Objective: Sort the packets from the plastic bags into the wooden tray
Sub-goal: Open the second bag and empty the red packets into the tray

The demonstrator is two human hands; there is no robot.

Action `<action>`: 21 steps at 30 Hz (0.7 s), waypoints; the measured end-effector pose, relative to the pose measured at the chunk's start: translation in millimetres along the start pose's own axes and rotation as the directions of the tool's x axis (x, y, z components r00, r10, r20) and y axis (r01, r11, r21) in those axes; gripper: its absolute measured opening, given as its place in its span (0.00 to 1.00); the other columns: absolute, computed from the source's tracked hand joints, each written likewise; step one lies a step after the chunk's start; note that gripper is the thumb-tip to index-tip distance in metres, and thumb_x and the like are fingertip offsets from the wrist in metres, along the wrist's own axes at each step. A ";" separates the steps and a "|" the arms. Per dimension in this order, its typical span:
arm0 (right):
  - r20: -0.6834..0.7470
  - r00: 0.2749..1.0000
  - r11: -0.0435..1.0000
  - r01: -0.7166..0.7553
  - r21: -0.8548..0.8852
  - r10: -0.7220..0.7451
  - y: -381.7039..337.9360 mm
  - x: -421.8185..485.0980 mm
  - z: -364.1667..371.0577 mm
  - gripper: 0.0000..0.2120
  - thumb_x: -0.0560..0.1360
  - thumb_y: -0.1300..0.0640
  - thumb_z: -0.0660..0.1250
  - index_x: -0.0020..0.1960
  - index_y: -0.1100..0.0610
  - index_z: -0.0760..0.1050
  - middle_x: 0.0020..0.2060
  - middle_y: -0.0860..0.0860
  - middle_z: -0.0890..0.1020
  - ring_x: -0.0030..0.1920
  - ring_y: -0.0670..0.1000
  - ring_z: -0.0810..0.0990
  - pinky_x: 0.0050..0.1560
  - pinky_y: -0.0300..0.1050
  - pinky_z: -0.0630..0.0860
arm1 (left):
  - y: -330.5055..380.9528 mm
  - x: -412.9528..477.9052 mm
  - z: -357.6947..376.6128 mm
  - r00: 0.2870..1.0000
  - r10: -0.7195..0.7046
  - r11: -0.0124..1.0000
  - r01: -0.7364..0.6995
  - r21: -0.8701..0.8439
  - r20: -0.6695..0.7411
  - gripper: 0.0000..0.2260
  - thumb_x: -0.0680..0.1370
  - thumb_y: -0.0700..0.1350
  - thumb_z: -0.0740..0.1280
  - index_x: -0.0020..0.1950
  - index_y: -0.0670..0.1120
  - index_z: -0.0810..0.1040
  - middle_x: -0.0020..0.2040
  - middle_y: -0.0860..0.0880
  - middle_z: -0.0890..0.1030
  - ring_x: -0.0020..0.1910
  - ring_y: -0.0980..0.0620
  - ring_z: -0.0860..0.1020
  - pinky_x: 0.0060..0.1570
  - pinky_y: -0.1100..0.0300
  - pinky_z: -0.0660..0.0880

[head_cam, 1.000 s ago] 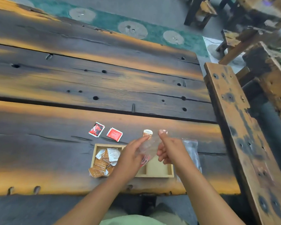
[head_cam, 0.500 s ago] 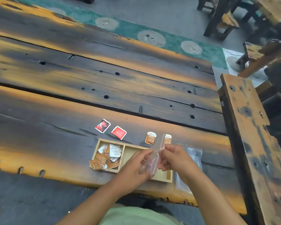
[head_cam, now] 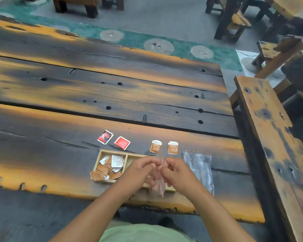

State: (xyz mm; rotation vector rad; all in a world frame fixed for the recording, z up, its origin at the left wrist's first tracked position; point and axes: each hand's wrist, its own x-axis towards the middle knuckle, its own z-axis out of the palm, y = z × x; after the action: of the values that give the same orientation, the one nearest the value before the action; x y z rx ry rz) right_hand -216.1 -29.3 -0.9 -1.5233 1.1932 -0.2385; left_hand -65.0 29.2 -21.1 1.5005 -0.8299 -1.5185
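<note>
shirt (head_cam: 143, 233): pale green, at the bottom edge, nearest to me.
clear plastic bag (head_cam: 158, 186): thin and see-through. It hangs upright between my two hands, above the near right part of the tray. Its lower end has a reddish tint, and I cannot tell what is inside.
left hand (head_cam: 141, 169): fingers curled, pinching the upper part of the clear plastic bag from the left.
right hand (head_cam: 176, 172): fingers curled, pinching the same upper part from the right. The knuckles of both hands nearly meet.
wooden tray (head_cam: 112, 151): pale wood with a divider, lying on the table close to its near edge. My hands hide most of the right compartment.
heap of packets (head_cam: 110, 167): orange and white sachets piled in the left compartment. One orange sachet overhangs the near left corner.
second plastic bag (head_cam: 199, 167): clear and flat on the table, just right of the tray.
left orange packet (head_cam: 155, 147), right orange packet (head_cam: 172, 147): white-topped, side by side on the table just beyond the tray.
left red packet (head_cam: 105, 137), right red packet (head_cam: 122, 142): flat on the table beyond the tray's left end, close together but apart.
table (head_cam: 59, 154): dark planks with orange streaks and round holes.
bench (head_cam: 266, 130): same weathered wood, along the table's right side.
floor mat (head_cam: 164, 44): green with pale discs, beyond the far edge.
</note>
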 end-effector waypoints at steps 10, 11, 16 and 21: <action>0.035 0.997 0.990 0.062 0.124 -0.067 5.9 -7.1 9.1 0.07 0.78 0.65 0.65 0.43 0.68 0.77 0.27 0.52 0.79 0.26 0.47 0.77 0.31 0.38 0.74 | 4.3 8.7 6.1 1.000 0.012 1.000 -0.012 0.018 -0.021 0.12 0.78 0.50 0.71 0.42 0.42 0.77 0.39 0.37 0.81 0.36 0.40 0.80 0.40 0.46 0.80; 0.060 0.996 0.984 0.059 0.170 -0.070 5.3 -7.8 8.0 0.07 0.79 0.65 0.65 0.44 0.69 0.77 0.28 0.52 0.80 0.27 0.47 0.78 0.31 0.38 0.75 | 4.2 9.1 3.8 1.000 0.019 1.000 -0.019 -0.003 -0.005 0.12 0.78 0.49 0.71 0.41 0.42 0.76 0.37 0.41 0.80 0.35 0.44 0.79 0.38 0.50 0.79; 0.112 0.991 0.960 0.039 0.276 -0.072 2.7 -10.1 7.5 0.09 0.81 0.64 0.61 0.45 0.65 0.77 0.33 0.57 0.81 0.33 0.52 0.81 0.37 0.43 0.79 | 2.7 9.1 -5.1 0.995 0.036 0.998 -0.030 -0.053 0.098 0.12 0.80 0.49 0.68 0.42 0.44 0.75 0.35 0.46 0.79 0.34 0.49 0.78 0.37 0.56 0.76; 0.140 0.990 0.936 -0.030 0.352 -0.021 2.5 -13.9 8.4 0.11 0.82 0.63 0.61 0.42 0.61 0.77 0.34 0.58 0.83 0.35 0.53 0.83 0.40 0.46 0.78 | 1.4 7.8 -11.8 0.990 0.030 0.999 -0.025 -0.041 0.138 0.10 0.80 0.47 0.68 0.42 0.44 0.76 0.35 0.46 0.79 0.35 0.50 0.77 0.38 0.55 0.76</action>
State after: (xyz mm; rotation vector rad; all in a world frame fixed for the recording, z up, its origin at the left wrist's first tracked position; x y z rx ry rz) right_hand -218.1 -12.9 0.1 -1.2008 0.9801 -0.3184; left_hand -52.8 22.8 -24.1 1.3614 -0.8920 -1.6236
